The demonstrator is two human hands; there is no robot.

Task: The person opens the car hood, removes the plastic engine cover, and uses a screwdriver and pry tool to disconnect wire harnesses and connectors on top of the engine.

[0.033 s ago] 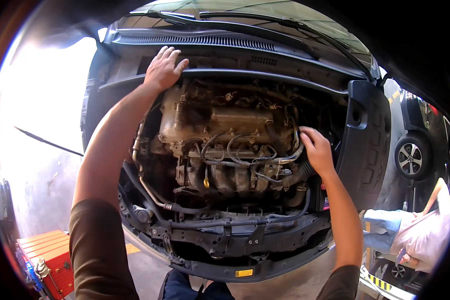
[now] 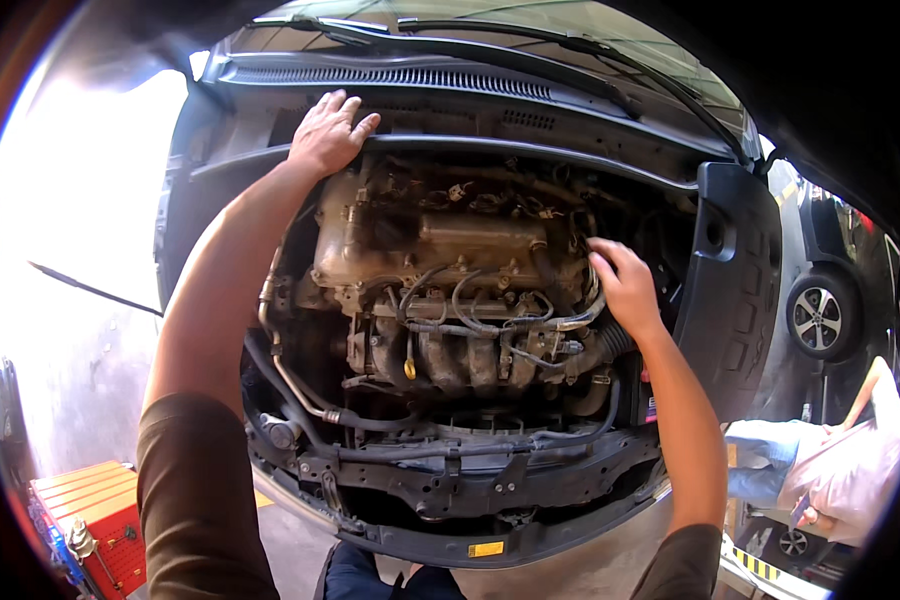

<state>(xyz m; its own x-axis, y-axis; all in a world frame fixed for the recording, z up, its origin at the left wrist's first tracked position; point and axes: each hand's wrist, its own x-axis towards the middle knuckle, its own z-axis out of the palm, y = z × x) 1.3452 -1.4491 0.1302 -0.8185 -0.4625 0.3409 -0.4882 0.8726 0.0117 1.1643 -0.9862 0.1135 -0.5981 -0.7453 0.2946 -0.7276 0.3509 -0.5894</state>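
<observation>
Open engine bay, two bare hands at work.
Red tool chest (image 2: 85, 515) sitting low at left; left hand (image 2: 328, 133) lying flat, fingers spread, on the cowl panel (image 2: 450, 120); dusty engine (image 2: 450, 290) sitting centre; right hand (image 2: 625, 285) curling loosely against hoses (image 2: 570, 322) at its right side; parked car wheel (image 2: 818, 318) showing beyond.
</observation>
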